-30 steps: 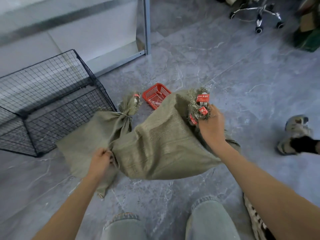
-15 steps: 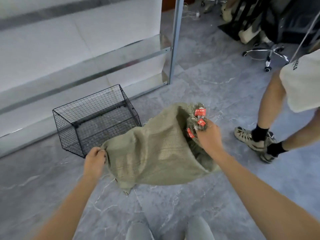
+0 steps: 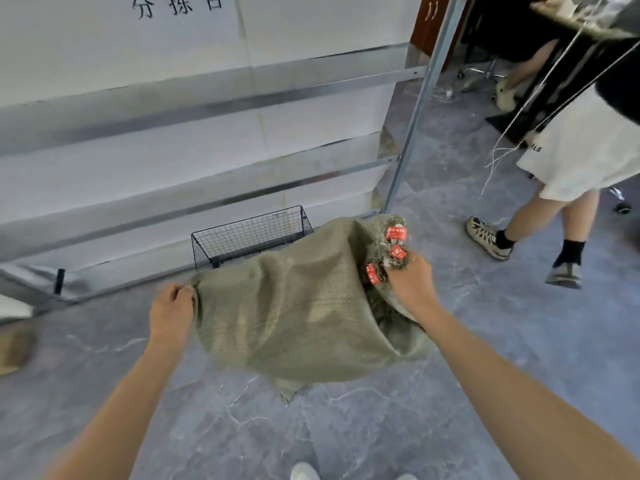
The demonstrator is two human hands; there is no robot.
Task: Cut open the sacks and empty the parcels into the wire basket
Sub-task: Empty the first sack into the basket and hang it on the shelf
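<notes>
An olive-green woven sack (image 3: 298, 306) hangs in the air between my hands, slack and folded. My left hand (image 3: 171, 311) grips its left corner. My right hand (image 3: 410, 284) grips the bunched, frayed neck, where red tags (image 3: 396, 233) stick out. Behind the sack a black wire basket (image 3: 249, 233) stands on the floor against the white panel wall; the sack hides its front. I see no parcels.
A white panel wall with metal rails (image 3: 207, 143) runs behind the basket, ending at a metal post (image 3: 412, 126). A person in white shorts (image 3: 568, 188) stands at the right. A brown object (image 3: 14, 344) lies at the far left on the grey floor.
I have risen and lifted the sack higher off the floor. The view tilted up, so the basket now sits lower and smaller; the second tied sack and red tray dropped out of sight.
</notes>
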